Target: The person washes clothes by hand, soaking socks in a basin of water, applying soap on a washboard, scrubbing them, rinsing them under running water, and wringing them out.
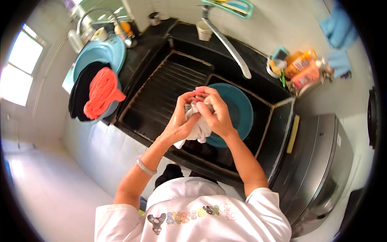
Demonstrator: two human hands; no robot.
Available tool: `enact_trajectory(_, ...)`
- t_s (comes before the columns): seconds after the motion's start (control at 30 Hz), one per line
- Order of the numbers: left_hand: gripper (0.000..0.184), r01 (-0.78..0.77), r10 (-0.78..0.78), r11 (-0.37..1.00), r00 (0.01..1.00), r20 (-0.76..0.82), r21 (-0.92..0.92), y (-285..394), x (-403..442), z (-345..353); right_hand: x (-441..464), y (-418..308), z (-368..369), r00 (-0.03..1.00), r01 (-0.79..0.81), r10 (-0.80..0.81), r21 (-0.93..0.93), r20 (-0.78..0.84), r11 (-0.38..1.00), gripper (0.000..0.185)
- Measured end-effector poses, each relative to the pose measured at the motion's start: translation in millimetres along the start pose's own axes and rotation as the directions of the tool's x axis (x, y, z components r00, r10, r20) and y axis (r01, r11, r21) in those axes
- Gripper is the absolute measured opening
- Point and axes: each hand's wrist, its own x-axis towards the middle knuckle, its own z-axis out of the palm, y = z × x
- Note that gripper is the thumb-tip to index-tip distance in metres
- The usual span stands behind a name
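Both hands meet over the black sink (173,76), in front of a blue basin (238,115). My left hand (181,121) has its fingers wrapped round a bunched white cloth (199,130). From the other side my right hand (215,111) grips the same cloth, its thumb pressed on top and its fingertips near those of the left. Part of the cloth hangs below the hands, beside the basin's left edge. The basin sits in the right part of the sink, and the ridged drainboard lies to the left.
A faucet (231,48) reaches over the sink from the back. At the left, a blue tub (119,52) stands near black cloth (82,90) and coral cloth (102,92). Bottles (304,74) stand at the right corner, a cup (204,31) behind the sink, a grey machine (310,161) at the right.
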Motion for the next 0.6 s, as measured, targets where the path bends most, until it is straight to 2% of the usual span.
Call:
enact_trajectory(0.03, 0.059, 0.044, -0.046, 0.996, 0.999, -0.023, -0.082, 0, -4, 0, -1, -1, 4, 0.998, -0.061, 0.060, 0.106, 0.018, 0.992, 0.011)
enact_trajectory(0.07, 0.066, -0.123, 0.128, 0.991, 0.988, -0.087, 0.058, -13, -7, -1, -5, -14, 9, 0.979, -0.205, 0.203, 0.114, 0.028, 0.972, 0.015)
enact_trajectory(0.1, 0.066, -0.239, 0.257, 0.959, 0.960, -0.114, 0.154, -21, -10, 0, -11, -20, 13, 0.971, -0.240, 0.239, 0.069, 0.027, 0.968, 0.019)
enact_trajectory(0.13, 0.067, -0.068, 0.069, 0.998, 0.985, -0.158, 0.013, -17, -17, 6, -18, -16, 8, 0.995, -0.087, 0.094, -0.144, 0.042, 0.986, 0.024)
enact_trajectory(0.17, 0.066, -0.048, 0.052, 0.998, 0.981, -0.188, 0.028, -20, -19, 12, -25, -7, 8, 0.988, -0.147, 0.145, 0.032, 0.045, 0.989, 0.029)
enact_trajectory(0.2, 0.067, -0.086, 0.090, 0.996, 0.980, -0.176, 0.029, -29, -20, 13, -26, -12, 5, 0.976, -0.204, 0.204, -0.013, 0.079, 0.979, 0.036)
enact_trajectory(0.27, 0.071, -0.048, 0.044, 0.999, 0.984, -0.171, -0.016, -23, -15, -3, -14, 5, 17, 0.992, -0.110, 0.102, 0.094, 0.078, 0.989, 0.057)
enact_trajectory(0.33, 0.074, 0.017, -0.043, 0.983, 0.990, -0.137, -0.184, -17, -10, -6, -8, 6, 18, 0.974, -0.104, 0.100, 0.006, 0.201, 0.995, 0.085)
enact_trajectory(0.37, 0.075, 0.054, -0.078, 0.988, 0.984, -0.163, -0.144, -16, -10, -9, -5, 3, 24, 0.945, -0.128, 0.140, -0.060, 0.295, 0.990, 0.101)
enact_trajectory(0.4, 0.077, 0.099, -0.118, 0.989, 0.975, -0.187, -0.110, -16, -12, -14, -6, 7, 31, 0.939, -0.042, 0.067, -0.079, 0.339, 0.996, 0.096)
enact_trajectory(0.43, 0.084, 0.167, -0.195, 0.970, 0.969, -0.150, -0.177, -3, -22, -20, -7, -1, 41, 0.921, -0.067, 0.121, -0.154, 0.370, 0.986, 0.091)
enact_trajectory(0.47, 0.087, 0.143, -0.168, 0.979, 0.970, -0.175, -0.143, -10, -23, -22, -7, -10, 51, 0.903, -0.079, 0.170, -0.236, 0.395, 0.969, 0.087)
enact_trajectory(0.5, 0.088, 0.145, -0.169, 0.981, 0.962, -0.215, -0.126, -10, -29, -17, -11, 1, 50, 0.889, -0.140, 0.158, -0.074, 0.429, 0.987, 0.073)
enact_trajectory(0.6, 0.093, 0.151, -0.193, 0.972, 0.949, -0.249, -0.180, -12, -43, -22, -9, -1, 60, 0.836, -0.101, 0.093, -0.015, 0.541, 0.995, 0.063)
